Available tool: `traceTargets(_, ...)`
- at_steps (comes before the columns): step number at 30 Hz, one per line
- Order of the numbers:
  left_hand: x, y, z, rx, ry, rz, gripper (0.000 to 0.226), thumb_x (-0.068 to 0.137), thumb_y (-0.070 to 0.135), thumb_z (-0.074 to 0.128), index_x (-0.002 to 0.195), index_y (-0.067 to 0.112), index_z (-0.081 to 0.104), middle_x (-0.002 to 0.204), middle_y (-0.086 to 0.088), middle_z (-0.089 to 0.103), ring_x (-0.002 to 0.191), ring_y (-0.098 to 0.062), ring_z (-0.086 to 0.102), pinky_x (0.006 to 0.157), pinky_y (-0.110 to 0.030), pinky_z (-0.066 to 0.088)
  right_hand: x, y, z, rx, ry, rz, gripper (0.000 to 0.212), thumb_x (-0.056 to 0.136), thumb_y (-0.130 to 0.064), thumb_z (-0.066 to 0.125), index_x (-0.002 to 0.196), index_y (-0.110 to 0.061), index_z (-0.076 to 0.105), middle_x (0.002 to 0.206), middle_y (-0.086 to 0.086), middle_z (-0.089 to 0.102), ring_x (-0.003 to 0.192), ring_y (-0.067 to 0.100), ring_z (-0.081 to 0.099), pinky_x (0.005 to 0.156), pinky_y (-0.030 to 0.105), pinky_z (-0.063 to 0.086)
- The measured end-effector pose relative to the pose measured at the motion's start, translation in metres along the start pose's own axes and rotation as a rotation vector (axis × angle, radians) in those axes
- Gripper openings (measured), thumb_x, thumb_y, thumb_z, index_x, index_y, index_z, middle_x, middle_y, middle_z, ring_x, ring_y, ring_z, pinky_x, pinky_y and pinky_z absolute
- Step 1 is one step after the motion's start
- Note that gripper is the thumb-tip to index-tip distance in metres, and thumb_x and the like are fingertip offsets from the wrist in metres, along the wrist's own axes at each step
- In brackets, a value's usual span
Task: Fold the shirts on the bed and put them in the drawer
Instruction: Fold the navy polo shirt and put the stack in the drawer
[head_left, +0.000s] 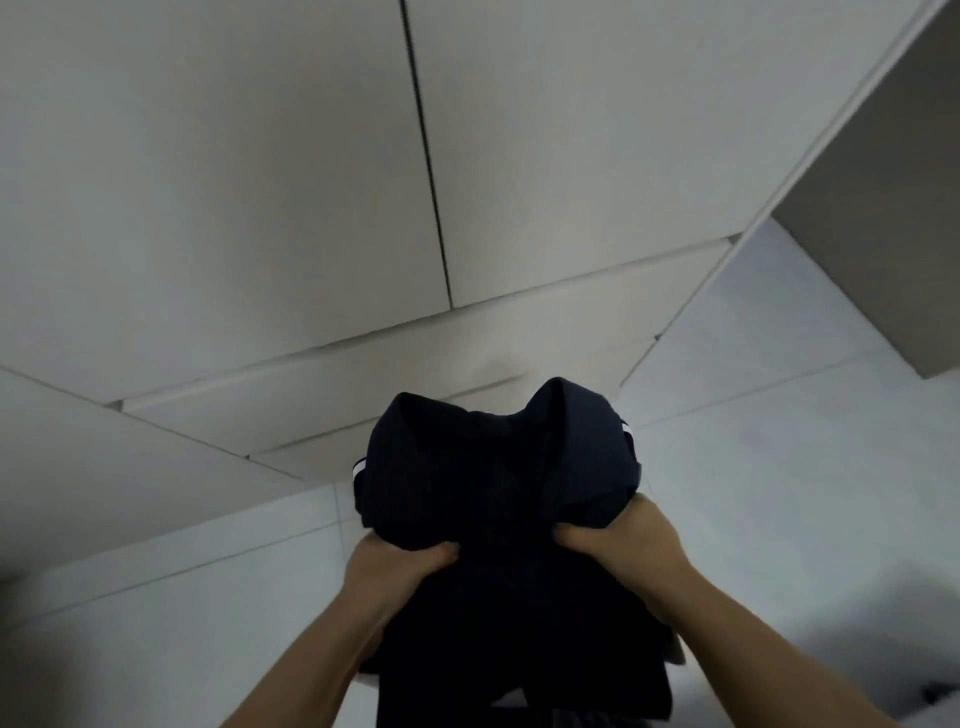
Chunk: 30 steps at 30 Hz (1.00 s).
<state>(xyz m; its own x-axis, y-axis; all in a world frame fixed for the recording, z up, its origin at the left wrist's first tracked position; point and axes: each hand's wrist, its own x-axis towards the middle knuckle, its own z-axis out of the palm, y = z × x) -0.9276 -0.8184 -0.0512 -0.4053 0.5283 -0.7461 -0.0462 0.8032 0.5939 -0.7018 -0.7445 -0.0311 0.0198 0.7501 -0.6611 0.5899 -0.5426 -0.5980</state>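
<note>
A folded dark navy shirt (498, 478) with thin white trim at its sides hangs in front of me, low in the middle of the view. My left hand (395, 569) grips its left edge, thumb on top. On the other side my right hand (623, 545) grips the right edge the same way. The bundle is held above the floor, just in front of the closed white drawer fronts (363, 384) at the foot of the wardrobe. The bed is out of view.
Tall white wardrobe doors (260, 182) with a dark vertical seam fill the upper view. A beige panel or open door (883, 208) juts in at the right. Pale tiled floor (779, 493) lies below, with a dark object at the bottom right corner.
</note>
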Motion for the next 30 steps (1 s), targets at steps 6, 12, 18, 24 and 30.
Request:
traceTargets(6, 0.014, -0.01, -0.017, -0.035, 0.118, -0.105, 0.049, 0.057, 0.03, 0.086, 0.094, 0.019, 0.056, 0.078, 0.008, 0.06, 0.07, -0.009, 0.059, 0.051, -0.017, 0.041, 0.037, -0.024, 0.025, -0.101, -0.18, -0.046, 0.066, 0.046, -0.051, 0.079, 0.103, -0.026, 0.056, 0.094, -0.009, 0.065, 0.081, 0.008, 0.06, 0.061, 0.021, 0.046)
traceTargets(12, -0.005, -0.043, 0.014, -0.09, 0.221, -0.2, 0.045, 0.056, 0.029, 0.086, 0.091, 0.021, 0.058, 0.081, 0.006, 0.063, 0.073, -0.013, 0.061, 0.053, -0.02, 0.044, 0.063, 0.001, 0.027, -0.163, -0.35, -0.104, 0.078, 0.052, -0.046, 0.083, 0.12, -0.025, 0.052, 0.105, -0.009, 0.061, 0.094, 0.013, 0.058, 0.078, 0.027, 0.048)
traceTargets(18, -0.013, -0.096, 0.074, -0.118, 0.345, -0.342, 0.048, 0.056, 0.032, 0.086, 0.093, 0.017, 0.059, 0.081, 0.003, 0.064, 0.07, -0.012, 0.059, 0.053, -0.021, 0.042, 0.093, 0.051, 0.019, -0.232, -0.51, -0.13, 0.074, 0.053, -0.047, 0.083, 0.119, -0.03, 0.053, 0.101, -0.017, 0.061, 0.088, 0.001, 0.058, 0.07, 0.019, 0.049)
traceTargets(24, 0.023, -0.14, 0.112, -0.051, 0.347, -0.444, 0.072, 0.055, 0.039, 0.085, 0.113, 0.004, 0.06, 0.11, -0.013, 0.065, 0.091, -0.028, 0.062, 0.073, -0.028, 0.042, 0.146, 0.094, 0.034, -0.283, -0.597, -0.023, 0.051, 0.059, -0.045, 0.083, 0.095, -0.03, 0.051, 0.086, -0.018, 0.056, 0.075, -0.004, 0.054, 0.053, 0.006, 0.043)
traceTargets(30, 0.072, -0.134, 0.125, 0.029, 0.45, -0.361, 0.069, 0.06, 0.04, 0.082, 0.114, 0.006, 0.057, 0.113, -0.011, 0.064, 0.103, -0.03, 0.059, 0.074, -0.028, 0.039, 0.195, 0.101, 0.047, -0.364, -0.477, -0.082, 0.075, 0.059, -0.052, 0.08, 0.115, -0.017, 0.045, 0.099, -0.007, 0.052, 0.082, 0.008, 0.054, 0.069, 0.023, 0.044)
